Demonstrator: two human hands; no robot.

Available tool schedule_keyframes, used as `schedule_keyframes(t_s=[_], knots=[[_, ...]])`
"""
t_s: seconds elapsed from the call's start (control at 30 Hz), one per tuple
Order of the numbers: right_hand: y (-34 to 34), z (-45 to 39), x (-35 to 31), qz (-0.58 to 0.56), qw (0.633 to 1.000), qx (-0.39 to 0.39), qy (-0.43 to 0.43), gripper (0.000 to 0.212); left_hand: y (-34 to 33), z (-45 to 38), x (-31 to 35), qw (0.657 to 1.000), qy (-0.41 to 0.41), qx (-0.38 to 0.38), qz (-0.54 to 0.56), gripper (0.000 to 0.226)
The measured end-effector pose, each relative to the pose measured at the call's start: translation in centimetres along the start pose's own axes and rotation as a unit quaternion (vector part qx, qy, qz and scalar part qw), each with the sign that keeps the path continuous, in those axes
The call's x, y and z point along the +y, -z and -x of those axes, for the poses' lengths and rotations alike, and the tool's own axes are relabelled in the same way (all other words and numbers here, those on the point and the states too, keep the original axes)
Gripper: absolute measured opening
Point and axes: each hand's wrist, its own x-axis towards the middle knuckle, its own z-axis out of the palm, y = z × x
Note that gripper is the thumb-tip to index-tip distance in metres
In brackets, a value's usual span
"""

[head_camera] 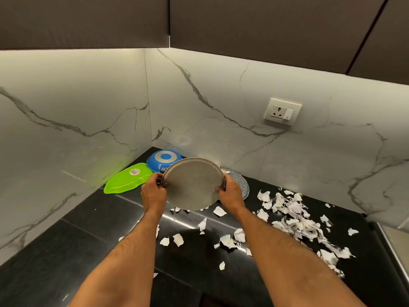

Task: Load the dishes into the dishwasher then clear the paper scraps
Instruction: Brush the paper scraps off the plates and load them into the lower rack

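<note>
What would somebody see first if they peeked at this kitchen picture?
First, the round grey plate in the middle, held up tilted above the black counter by the left hand and right hand at its edges. Next, the torn white paper scraps scattered over the counter's right side. Then the bright green leaf-shaped dish and the upside-down blue pan in the corner.

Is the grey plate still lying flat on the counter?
No, the grey plate is lifted and tilted above the black counter, held at its rim by the left hand and the right hand.
</note>
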Motion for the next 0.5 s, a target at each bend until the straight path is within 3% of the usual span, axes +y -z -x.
schedule_keyframes(t_s=[0.5], knots=[[7.1, 12.1, 5.3, -0.011, 1.000, 0.002, -0.015, 0.024, -0.1, 12.7, 1.5, 0.997, 0.029, -0.075, -0.001, 0.026]])
